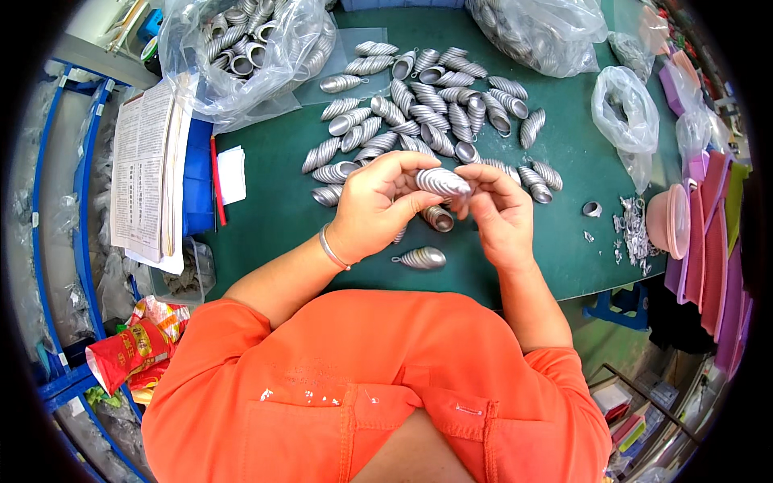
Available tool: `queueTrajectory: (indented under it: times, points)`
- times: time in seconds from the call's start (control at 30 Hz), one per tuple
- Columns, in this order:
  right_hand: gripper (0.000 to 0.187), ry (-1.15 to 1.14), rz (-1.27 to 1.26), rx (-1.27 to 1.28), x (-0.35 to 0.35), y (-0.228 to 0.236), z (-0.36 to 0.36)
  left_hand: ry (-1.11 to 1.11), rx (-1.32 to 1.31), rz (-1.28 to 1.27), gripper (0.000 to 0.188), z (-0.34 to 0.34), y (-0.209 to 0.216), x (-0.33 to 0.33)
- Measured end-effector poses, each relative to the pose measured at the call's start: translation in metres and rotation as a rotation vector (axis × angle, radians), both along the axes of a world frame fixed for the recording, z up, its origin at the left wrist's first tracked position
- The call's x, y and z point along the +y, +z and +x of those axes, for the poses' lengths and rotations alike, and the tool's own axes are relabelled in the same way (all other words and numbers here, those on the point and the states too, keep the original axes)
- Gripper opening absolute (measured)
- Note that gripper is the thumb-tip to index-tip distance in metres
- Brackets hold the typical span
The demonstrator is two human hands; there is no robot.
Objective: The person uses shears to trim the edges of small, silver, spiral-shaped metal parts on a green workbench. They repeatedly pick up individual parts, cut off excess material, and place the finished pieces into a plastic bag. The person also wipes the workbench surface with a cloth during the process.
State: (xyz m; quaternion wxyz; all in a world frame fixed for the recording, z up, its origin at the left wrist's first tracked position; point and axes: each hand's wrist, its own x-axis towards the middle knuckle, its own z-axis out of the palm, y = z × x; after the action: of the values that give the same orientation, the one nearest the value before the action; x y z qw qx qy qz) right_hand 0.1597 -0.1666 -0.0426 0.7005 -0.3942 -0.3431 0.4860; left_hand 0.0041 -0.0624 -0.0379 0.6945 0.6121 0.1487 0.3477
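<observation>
My left hand (372,197) grips a silver, spiral-ribbed hollow metal piece (439,182) between thumb and fingers, its narrow end pointing right. At that end, the fingers of my right hand (503,216) are bent together in a pinch, slightly blurred; whatever lies between them is hidden. Just below the hands, another ribbed piece (437,218) shows its round open mouth. Nearer to me lies a single ribbed piece (422,258) with a small wire loop at its left tip. Beyond my hands spreads a loose heap of similar pieces (428,117).
Clear plastic bags of these pieces stand far left (250,92) and far right (535,36) on the green table (555,241). Papers (149,169) and a red pen (217,181) lie left. At right are a plastic bag (626,117), small metal bits (636,233) and a pink cup (667,221).
</observation>
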Motion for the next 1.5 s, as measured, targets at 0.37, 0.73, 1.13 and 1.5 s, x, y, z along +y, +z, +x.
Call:
queueTrajectory:
  times: [0.37, 0.73, 1.13, 1.5]
  points:
    - [0.031, 0.038, 0.265, -0.012, -0.004, -0.011, -0.006, 0.089, -0.003, 0.657, 0.043, -0.009, 0.023, 0.004]
    - [0.032, -0.314, 0.301, -0.914, -0.006, 0.005, -0.014, 0.13, -0.015, 0.855, 0.034, -0.006, 0.02, 0.005]
    - [0.013, -0.611, 0.02, -0.768, -0.028, 0.002, 0.026, 1.026, 0.571, 1.281, 0.025, -0.063, 0.08, 0.184]
    - [0.031, -0.271, -0.387, -1.556, 0.018, -0.019, 0.05, 0.026, 0.559, 1.253, 0.051, 0.012, -0.016, 0.034]
